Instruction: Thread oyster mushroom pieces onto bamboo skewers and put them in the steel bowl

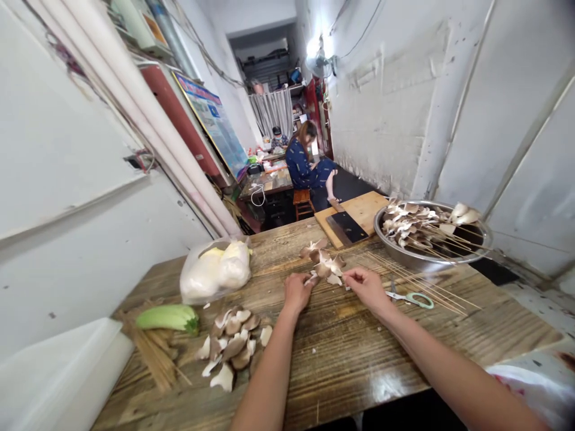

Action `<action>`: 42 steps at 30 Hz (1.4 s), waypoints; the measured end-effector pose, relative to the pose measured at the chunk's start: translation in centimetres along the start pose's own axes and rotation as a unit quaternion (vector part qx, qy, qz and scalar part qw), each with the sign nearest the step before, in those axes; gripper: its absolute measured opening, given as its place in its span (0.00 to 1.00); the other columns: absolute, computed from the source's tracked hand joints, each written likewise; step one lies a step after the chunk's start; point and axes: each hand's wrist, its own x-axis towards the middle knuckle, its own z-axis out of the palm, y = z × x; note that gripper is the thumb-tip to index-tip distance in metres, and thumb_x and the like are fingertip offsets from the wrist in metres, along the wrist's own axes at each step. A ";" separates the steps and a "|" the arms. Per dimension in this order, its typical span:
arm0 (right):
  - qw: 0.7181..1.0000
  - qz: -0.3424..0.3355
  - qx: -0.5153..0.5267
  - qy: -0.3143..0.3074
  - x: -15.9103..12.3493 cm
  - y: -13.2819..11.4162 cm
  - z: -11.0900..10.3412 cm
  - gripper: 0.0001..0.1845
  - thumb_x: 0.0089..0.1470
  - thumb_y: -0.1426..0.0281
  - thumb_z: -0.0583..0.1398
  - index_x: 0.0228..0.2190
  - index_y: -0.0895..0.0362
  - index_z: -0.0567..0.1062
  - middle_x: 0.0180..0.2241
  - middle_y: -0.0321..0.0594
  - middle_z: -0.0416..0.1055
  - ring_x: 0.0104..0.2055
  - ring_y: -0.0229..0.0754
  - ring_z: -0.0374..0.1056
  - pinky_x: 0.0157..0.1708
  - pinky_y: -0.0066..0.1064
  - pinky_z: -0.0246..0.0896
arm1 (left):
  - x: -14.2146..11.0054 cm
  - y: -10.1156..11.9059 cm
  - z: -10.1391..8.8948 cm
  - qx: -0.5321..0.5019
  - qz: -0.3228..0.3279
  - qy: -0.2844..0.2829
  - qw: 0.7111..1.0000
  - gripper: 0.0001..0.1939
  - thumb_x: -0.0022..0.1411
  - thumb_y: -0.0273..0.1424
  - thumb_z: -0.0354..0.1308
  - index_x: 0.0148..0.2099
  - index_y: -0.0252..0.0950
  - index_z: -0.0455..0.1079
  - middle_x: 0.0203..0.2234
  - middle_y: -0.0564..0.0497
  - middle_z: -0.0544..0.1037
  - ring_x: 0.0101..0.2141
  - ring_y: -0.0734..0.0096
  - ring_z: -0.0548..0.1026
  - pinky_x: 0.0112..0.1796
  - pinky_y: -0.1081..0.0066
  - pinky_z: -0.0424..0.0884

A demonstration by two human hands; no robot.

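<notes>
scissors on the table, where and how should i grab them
By the pale green handles of the scissors, I'd say, coming from the right and above: the handles point right, while the metal blades point left, towards the right hand. The scissors lie low on the table with thin sticks just beyond, so pinch carefully.

The tabletop is striped with brown wood grain; grey-brown and cream are shown by the mushroom cluster, and the same tones are carried by the mushroom pile; the loose skewers are coloured pale straw; the squash is tinted light green, and a paler green is seen on the scissors' handle; the basin is finished in silver; near-black is shown by the cleaver blade, honey-yellow by the chopping board; navy clothing is flecked with paler marks.
</notes>
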 end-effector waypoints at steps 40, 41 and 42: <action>0.984 0.003 -0.099 -0.149 -1.7 0.7 1.0 0.13 0.46 0.61 0.59 0.25 0.58 0.73 0.21 0.36 0.68 0.24 0.37 0.63 0.25 0.27 0.58 | -2.7 0.1 -3.9 -0.702 -0.197 0.110 0.676 0.13 0.40 0.28 0.68 0.28 0.33 0.67 0.23 0.55 0.75 0.24 0.80 0.71 0.29 0.78 0.64; 0.984 0.004 -0.100 -0.145 -1.8 0.6 1.0 0.13 0.46 0.60 0.59 0.25 0.58 0.73 0.21 0.36 0.69 0.24 0.37 0.63 0.25 0.28 0.58 | -2.7 0.1 -3.9 -0.703 -0.192 0.107 0.677 0.13 0.40 0.29 0.68 0.29 0.33 0.67 0.24 0.54 0.75 0.25 0.80 0.71 0.30 0.77 0.65; 0.985 0.005 -0.101 -0.143 -1.8 0.6 1.0 0.13 0.45 0.60 0.59 0.25 0.58 0.73 0.21 0.36 0.69 0.24 0.37 0.63 0.25 0.28 0.58 | -2.7 0.1 -4.0 -0.703 -0.188 0.106 0.678 0.13 0.41 0.30 0.67 0.29 0.33 0.67 0.24 0.54 0.75 0.26 0.79 0.71 0.31 0.76 0.65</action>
